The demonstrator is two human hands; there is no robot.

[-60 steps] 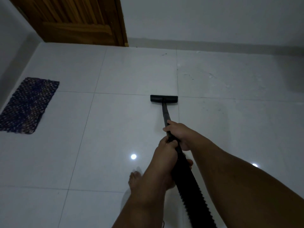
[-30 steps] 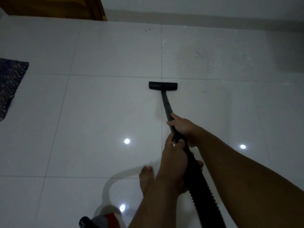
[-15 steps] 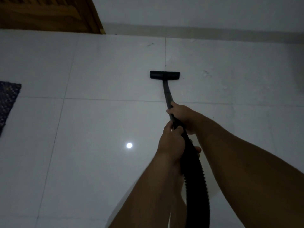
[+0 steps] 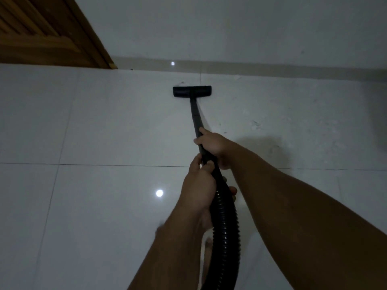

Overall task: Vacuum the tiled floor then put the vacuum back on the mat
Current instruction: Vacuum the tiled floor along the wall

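Hose [image 4: 226,222], black and ribbed, rises from the bottom edge of the view and passes between both forearms; the vacuum's canister body is out of frame, so its position cannot be stated. Nearest the camera, the left hand [image 4: 200,185] is wrapped round the junction where the hose meets the rigid wand [image 4: 195,116], fingers curled over the top. Just ahead, the right hand [image 4: 212,143] grips the wand itself, fingers closed about the tube. Neither hand is spread; both hold firmly. A bare foot [image 4: 207,248] shows dimly below the left forearm. Beyond the hands the wand runs forward to the floor nozzle [image 4: 192,91], which lies flat on the tiled floor [image 4: 104,132], straddling a grout line and near the skirting [image 4: 272,69] at the foot of the far wall. To the right of the wand, specks and pale scuffs are visible on the tile [image 4: 255,125]; judged from this, that patch is not yet cleaned. The tiles to the left appear glossy, though the dim light prevents certainty. A wooden door [image 4: 46,32] stands at far left. Assessment: vacuuming is mid-course, with the right-hand area outstanding. The mat is not in view, and the return step remains undone. Containers: none visible; the vacuum's dust compartment cannot be inspected from here.
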